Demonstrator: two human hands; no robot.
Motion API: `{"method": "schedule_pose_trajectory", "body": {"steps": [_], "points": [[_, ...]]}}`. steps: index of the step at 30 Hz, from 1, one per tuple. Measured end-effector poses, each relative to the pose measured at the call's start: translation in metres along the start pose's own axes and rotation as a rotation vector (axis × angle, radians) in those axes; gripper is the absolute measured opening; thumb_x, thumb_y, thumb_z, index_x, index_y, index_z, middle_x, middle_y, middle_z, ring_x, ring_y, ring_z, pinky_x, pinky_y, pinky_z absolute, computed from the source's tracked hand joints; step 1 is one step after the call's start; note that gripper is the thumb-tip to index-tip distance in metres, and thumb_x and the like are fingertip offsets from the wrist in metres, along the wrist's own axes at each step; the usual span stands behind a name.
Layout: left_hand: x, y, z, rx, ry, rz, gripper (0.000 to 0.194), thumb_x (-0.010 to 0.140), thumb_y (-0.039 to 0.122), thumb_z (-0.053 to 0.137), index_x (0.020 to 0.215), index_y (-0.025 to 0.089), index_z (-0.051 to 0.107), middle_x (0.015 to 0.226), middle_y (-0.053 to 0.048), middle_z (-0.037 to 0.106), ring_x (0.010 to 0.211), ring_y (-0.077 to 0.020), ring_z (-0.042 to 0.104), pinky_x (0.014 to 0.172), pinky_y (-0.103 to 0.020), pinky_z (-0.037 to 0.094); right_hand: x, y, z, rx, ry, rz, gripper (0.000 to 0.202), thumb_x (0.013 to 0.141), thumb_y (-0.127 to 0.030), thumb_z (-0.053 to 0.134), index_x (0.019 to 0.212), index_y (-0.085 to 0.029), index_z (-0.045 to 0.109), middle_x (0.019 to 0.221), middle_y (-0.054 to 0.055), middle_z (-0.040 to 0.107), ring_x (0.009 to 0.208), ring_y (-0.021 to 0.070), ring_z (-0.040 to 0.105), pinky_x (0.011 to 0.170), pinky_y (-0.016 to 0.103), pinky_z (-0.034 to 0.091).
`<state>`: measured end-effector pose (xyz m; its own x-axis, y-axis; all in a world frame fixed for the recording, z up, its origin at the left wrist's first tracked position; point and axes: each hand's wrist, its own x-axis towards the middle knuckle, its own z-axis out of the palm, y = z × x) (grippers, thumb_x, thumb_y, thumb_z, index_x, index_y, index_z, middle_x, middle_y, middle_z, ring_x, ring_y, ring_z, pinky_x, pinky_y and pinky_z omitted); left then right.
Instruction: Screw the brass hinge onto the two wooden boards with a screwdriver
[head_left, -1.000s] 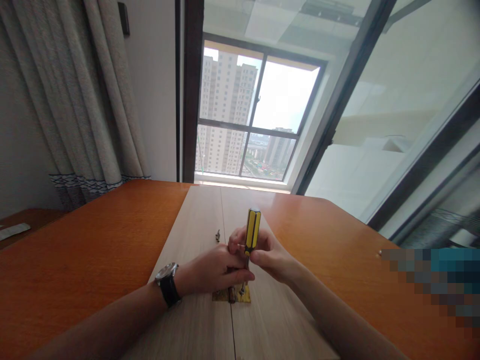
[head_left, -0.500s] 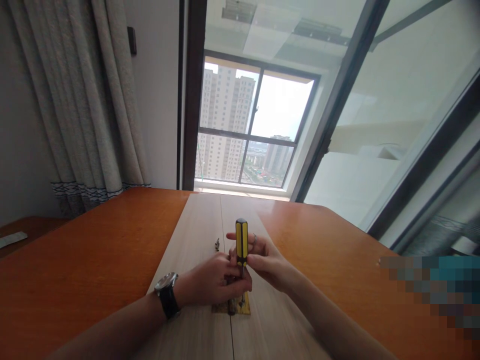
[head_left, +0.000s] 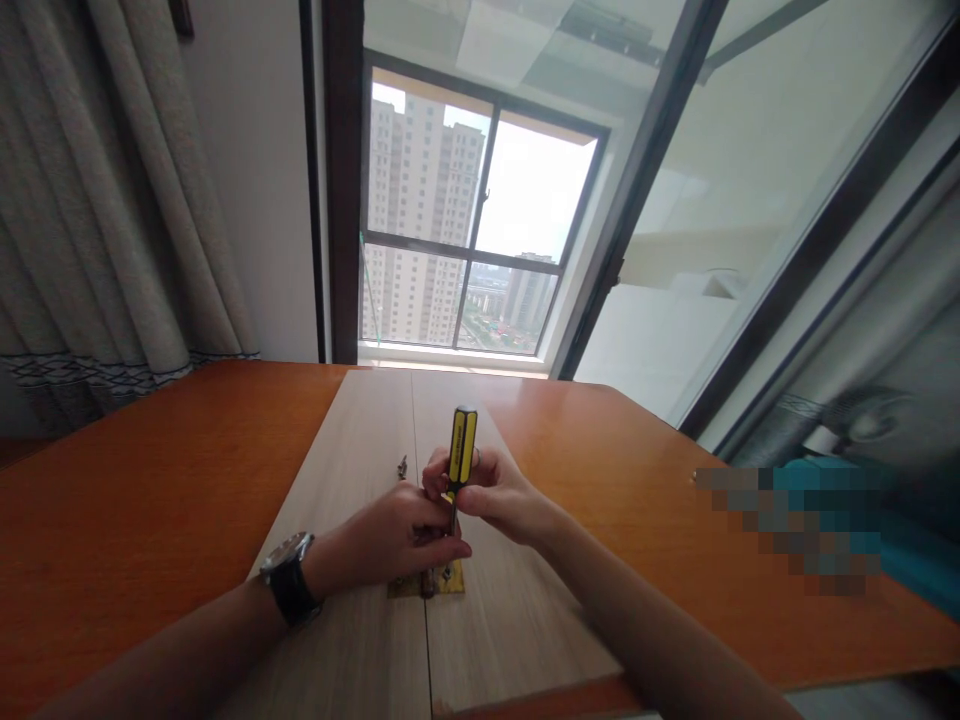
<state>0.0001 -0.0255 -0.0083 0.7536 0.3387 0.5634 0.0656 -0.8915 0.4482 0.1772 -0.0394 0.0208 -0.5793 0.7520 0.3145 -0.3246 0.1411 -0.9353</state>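
Observation:
A yellow-and-black screwdriver (head_left: 463, 445) stands nearly upright, its handle tilted slightly right at the top. My right hand (head_left: 502, 497) is closed on the handle's lower part with thumb and fingers. Low around the shaft, my left hand (head_left: 382, 545) has its fingers closed together; what they pinch is hidden. Beneath it lies a brass-coloured hinge (head_left: 454, 577), partly covered by that hand, across the seam of two pale wood boards (head_left: 517, 630). Several small screws (head_left: 403, 467) sit in a little cluster on the boards, just beyond my left hand.
The boards lie on an orange-brown wooden table (head_left: 180, 500). A grey curtain (head_left: 112, 200) hangs at the left. Behind the table are a window (head_left: 472, 240) and glass panels with dark frames. A fan (head_left: 874, 412) stands at the far right, beside a pixelated patch.
The camera view has shifted, so the scene sits further left and higher. The screwdriver handle has tipped slightly right, and my right fingers have curled in closer around it.

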Motion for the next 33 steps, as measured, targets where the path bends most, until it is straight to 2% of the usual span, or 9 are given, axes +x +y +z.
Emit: {"method": "schedule_pose_trajectory", "body": {"steps": [4,9,12,15,18,22,27,29,33], "points": [[-0.003,0.004,-0.001,0.046,-0.022,-0.013,0.043,0.094,0.044,0.053,0.063,0.015,0.061,0.058,-0.001,0.058,0.058,-0.0120,0.053,0.061,-0.024,0.040,0.000,0.001,-0.002,0.039,-0.039,-0.010,0.048,0.071,-0.036,0.084,0.113,-0.017,0.071,0.090,0.006,0.071,0.085,0.0174,0.064,0.078,0.030,0.052],[-0.004,0.006,0.000,0.140,-0.005,-0.061,0.039,0.090,0.045,0.060,0.066,0.015,0.067,0.070,-0.004,0.066,0.069,-0.0145,0.059,0.069,-0.024,0.043,0.001,-0.002,0.001,0.071,-0.040,-0.002,0.046,0.077,-0.034,0.079,0.117,-0.016,0.068,0.088,0.008,0.073,0.083,0.0189,0.066,0.078,0.032,0.052],[-0.003,0.003,0.001,0.133,-0.008,-0.047,0.039,0.087,0.044,0.065,0.062,0.014,0.063,0.065,-0.002,0.064,0.063,-0.0127,0.056,0.063,-0.023,0.041,0.000,-0.002,0.003,0.074,-0.020,-0.024,0.042,0.079,-0.038,0.077,0.113,-0.016,0.069,0.087,0.007,0.072,0.082,0.0185,0.066,0.079,0.032,0.052],[-0.001,-0.001,0.002,0.065,-0.013,-0.022,0.038,0.085,0.038,0.068,0.058,0.013,0.058,0.056,0.002,0.057,0.055,-0.0096,0.052,0.055,-0.021,0.038,-0.001,0.001,0.003,0.012,0.002,-0.053,0.043,0.074,-0.041,0.082,0.108,-0.017,0.072,0.092,0.006,0.070,0.085,0.0178,0.064,0.078,0.029,0.051],[0.000,-0.002,0.003,0.051,-0.021,-0.014,0.037,0.085,0.036,0.070,0.058,0.014,0.058,0.055,0.003,0.056,0.054,-0.0090,0.051,0.055,-0.020,0.038,-0.002,0.005,0.000,-0.031,0.029,-0.071,0.039,0.072,-0.037,0.084,0.104,-0.018,0.074,0.088,0.004,0.068,0.081,0.0153,0.061,0.073,0.025,0.050],[0.001,0.001,0.002,0.043,-0.031,-0.028,0.031,0.085,0.036,0.070,0.064,0.014,0.063,0.061,0.001,0.063,0.062,-0.0114,0.057,0.063,-0.021,0.043,-0.002,0.005,-0.002,-0.026,0.047,-0.044,0.040,0.075,-0.033,0.082,0.111,-0.018,0.072,0.087,0.003,0.069,0.079,0.0140,0.061,0.073,0.025,0.049],[0.003,0.011,-0.005,0.016,-0.068,-0.071,0.017,0.083,0.033,0.071,0.082,0.017,0.069,0.072,0.000,0.068,0.072,-0.0140,0.062,0.076,-0.024,0.046,0.001,-0.002,0.002,0.038,0.030,-0.037,0.048,0.079,-0.031,0.077,0.124,-0.016,0.065,0.089,0.004,0.070,0.082,0.0154,0.063,0.077,0.026,0.049],[0.004,0.014,-0.008,0.012,-0.086,-0.073,0.017,0.084,0.034,0.070,0.085,0.017,0.068,0.075,0.000,0.068,0.074,-0.0145,0.061,0.077,-0.024,0.046,0.002,-0.004,0.004,0.077,0.023,-0.051,0.045,0.082,-0.030,0.073,0.123,-0.015,0.065,0.087,0.005,0.071,0.081,0.0159,0.063,0.078,0.027,0.049],[0.004,0.014,-0.009,0.017,-0.103,-0.046,0.025,0.095,0.032,0.053,0.082,0.015,0.065,0.081,-0.002,0.067,0.080,-0.0151,0.060,0.077,-0.024,0.045,0.002,-0.004,0.004,0.108,0.016,-0.054,0.040,0.083,-0.028,0.069,0.120,-0.013,0.067,0.084,0.006,0.071,0.080,0.0169,0.064,0.077,0.028,0.048]]}}
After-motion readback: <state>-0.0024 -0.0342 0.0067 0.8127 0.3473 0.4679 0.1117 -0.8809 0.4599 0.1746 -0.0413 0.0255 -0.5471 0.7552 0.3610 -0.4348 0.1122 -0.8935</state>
